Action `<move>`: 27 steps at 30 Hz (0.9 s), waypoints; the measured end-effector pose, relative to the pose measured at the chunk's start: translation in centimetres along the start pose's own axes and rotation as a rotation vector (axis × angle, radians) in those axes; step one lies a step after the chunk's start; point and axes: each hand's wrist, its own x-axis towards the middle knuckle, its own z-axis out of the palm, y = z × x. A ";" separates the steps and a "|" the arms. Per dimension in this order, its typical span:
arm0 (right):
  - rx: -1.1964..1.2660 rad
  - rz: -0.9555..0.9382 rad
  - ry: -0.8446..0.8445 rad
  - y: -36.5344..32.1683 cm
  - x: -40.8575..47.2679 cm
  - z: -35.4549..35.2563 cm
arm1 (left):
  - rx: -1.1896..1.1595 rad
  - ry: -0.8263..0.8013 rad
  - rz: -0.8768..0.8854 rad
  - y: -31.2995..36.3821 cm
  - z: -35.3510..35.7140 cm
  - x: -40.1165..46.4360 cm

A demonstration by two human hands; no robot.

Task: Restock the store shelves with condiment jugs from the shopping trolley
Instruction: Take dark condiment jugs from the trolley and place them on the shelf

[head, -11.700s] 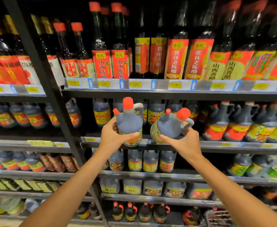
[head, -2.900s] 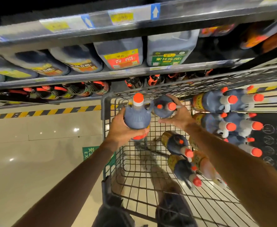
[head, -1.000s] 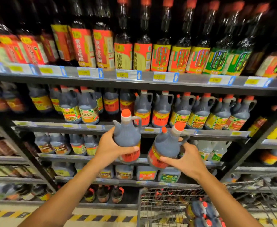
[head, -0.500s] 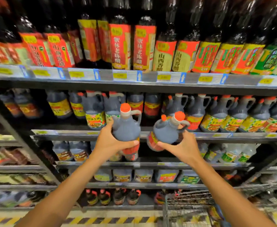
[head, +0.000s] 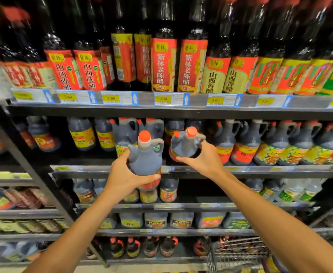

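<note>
I hold two dark condiment jugs with orange caps in front of the store shelves. My left hand [head: 125,178] grips the left jug [head: 145,157] round its lower body, upright, just before the second shelf's front edge [head: 260,171]. My right hand [head: 205,158] grips the right jug [head: 183,144] from below and behind; it is tilted away from me and sits over that shelf's edge, next to the row of similar jugs [head: 246,142]. The shopping trolley [head: 238,253] shows only as a wire corner at the bottom right.
Tall vinegar bottles [head: 164,62] fill the top shelf above price tags [head: 162,99]. Squat bottles [head: 82,134] stand left on the second shelf. Lower shelves hold more jugs and square containers [head: 155,220]. A black upright post [head: 33,174] slants down the left.
Both hands have lifted the jugs higher and closer to the second shelf. The right jug now tips over the shelf edge; the view has moved in and up.
</note>
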 end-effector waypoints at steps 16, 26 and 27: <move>0.148 0.201 -0.258 2.8 5.3 2.7 | -0.002 0.011 -0.010 -1.2 -2.2 -0.8; 0.009 0.263 -0.198 1.3 2.5 3.5 | -0.003 -0.015 -0.026 -2.4 -2.0 -0.7; -0.035 0.267 -0.178 1.5 2.3 3.9 | -0.006 -0.015 -0.033 -2.6 -1.9 -0.6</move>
